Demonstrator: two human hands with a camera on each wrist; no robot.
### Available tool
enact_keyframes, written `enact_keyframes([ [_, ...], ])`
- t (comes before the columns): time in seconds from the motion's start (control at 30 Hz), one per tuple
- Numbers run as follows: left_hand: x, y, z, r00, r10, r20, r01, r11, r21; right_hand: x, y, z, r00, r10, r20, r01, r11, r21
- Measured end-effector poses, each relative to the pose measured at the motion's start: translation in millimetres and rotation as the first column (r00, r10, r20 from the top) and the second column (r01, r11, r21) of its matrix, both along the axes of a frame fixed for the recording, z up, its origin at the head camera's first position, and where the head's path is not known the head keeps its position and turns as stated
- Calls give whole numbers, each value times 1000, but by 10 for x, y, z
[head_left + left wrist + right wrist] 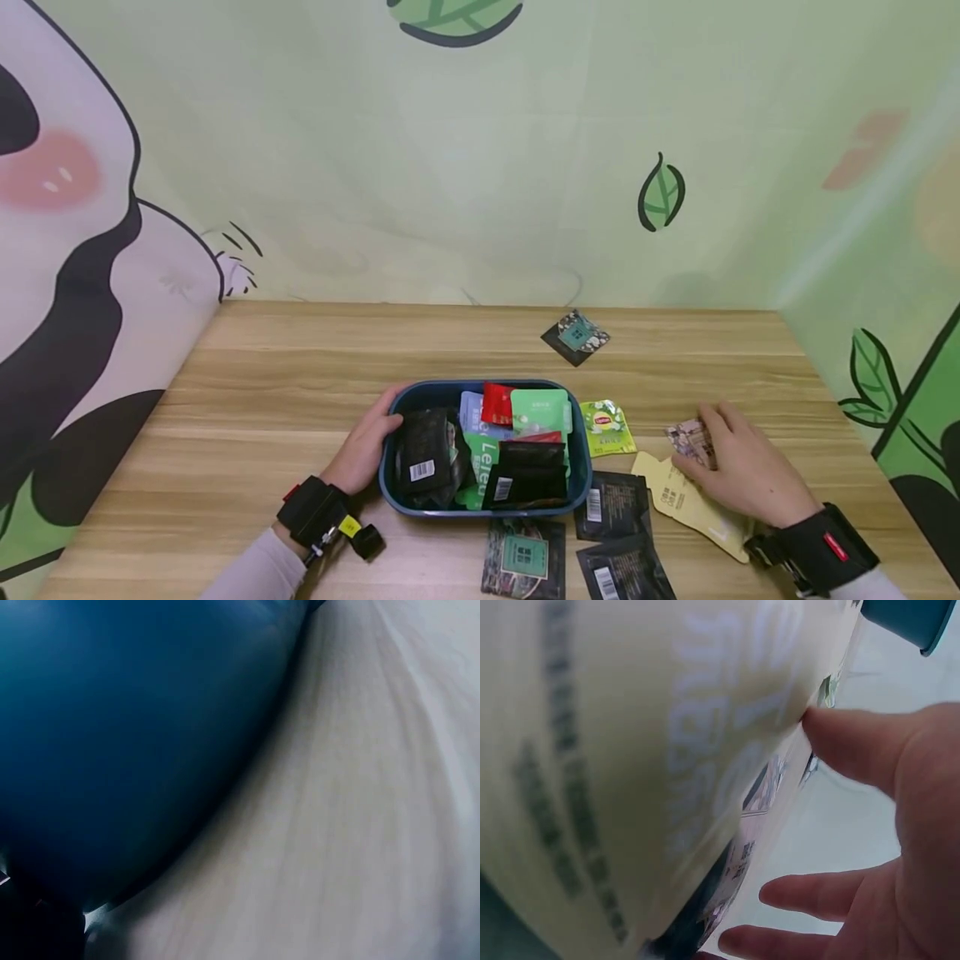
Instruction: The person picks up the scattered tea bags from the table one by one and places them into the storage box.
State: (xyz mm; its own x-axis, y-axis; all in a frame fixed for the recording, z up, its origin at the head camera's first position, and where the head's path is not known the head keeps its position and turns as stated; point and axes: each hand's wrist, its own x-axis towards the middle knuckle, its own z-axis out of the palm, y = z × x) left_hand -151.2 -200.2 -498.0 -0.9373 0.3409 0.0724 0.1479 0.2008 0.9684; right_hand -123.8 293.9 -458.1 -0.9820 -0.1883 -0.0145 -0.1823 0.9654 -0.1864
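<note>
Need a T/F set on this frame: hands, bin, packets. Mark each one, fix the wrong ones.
1. The left hand touches the blue bin. True.
2. The right hand touches the bin too. False: it is apart from the bin, at the yellow pouch and the patterned packet.
3. The Lipton sachet lies inside the bin. False: it lies on the table, beside the bin.
4. A dark packet lies beyond the bin, apart from it. True.
5. The bin is empty. False: it holds a red packet, a green packet and black packets, among others.
</note>
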Motion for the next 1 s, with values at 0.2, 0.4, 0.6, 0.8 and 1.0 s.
enact_keyframes([
  [0.2,4,2,3,1000,-3,-9,3,1000,4,-12,15,-22,998,1,-67,-1,1000,-1],
  [0.4,-1,1,7,1000,-14,-9,14,1000,10,-24,13,-10,994,-10,-109,8,1000,-19],
  [0.6,-1,6,14,1000,-26,-16,26,1000,8,-55,4,-2,993,-22,-114,20,1000,-23],
  [0.8,1,5,13,1000,-24,-14,24,1000,-3,-71,-63,-20,989,-22,-148,15,999,-47],
  [1.0,7,9,7,1000,-7,-1,7,1000,8,-89,-108,-27,985,-25,-170,15,998,-57],
])
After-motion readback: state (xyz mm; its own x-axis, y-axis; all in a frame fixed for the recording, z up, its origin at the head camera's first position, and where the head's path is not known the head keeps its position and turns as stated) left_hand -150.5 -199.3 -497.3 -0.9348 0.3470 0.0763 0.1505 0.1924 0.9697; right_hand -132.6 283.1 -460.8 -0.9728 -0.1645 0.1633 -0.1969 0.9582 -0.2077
